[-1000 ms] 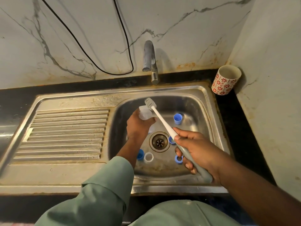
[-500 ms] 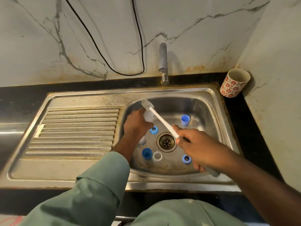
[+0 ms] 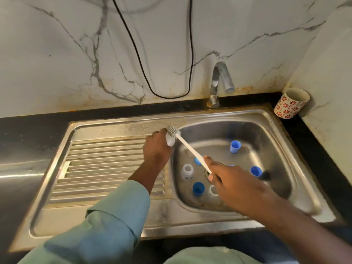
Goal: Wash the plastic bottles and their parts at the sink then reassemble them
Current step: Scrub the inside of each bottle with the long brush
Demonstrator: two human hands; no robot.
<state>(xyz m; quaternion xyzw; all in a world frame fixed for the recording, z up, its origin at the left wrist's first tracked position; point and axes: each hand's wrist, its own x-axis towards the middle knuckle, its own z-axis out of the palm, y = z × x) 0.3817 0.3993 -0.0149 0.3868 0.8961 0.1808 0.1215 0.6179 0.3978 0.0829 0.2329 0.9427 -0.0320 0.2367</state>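
My left hand (image 3: 156,147) grips a small clear plastic bottle (image 3: 170,141) at the left rim of the sink basin (image 3: 282,149), over the edge of the drainboard. My right hand (image 3: 234,184) holds the white bottle brush (image 3: 187,146) by its handle; the brush's grey bristle head touches the bottle's top. A second clear bottle (image 3: 187,171) lies on the basin floor. Around the drain are several blue caps (image 3: 234,146) and rings (image 3: 256,171), a blue cup-shaped cap (image 3: 198,188) and a clear ring (image 3: 213,191).
A steel tap (image 3: 219,82) stands at the back of the sink, no water running. A ribbed drainboard (image 3: 99,168) lies to the left. A red-flowered white cup (image 3: 290,102) stands in the back right corner. A black cable (image 3: 144,73) hangs on the marble wall.
My left hand has carried the bottle from over the basin leftward and up to the basin's left rim. The brush head followed it. The second bottle is now uncovered in the basin.
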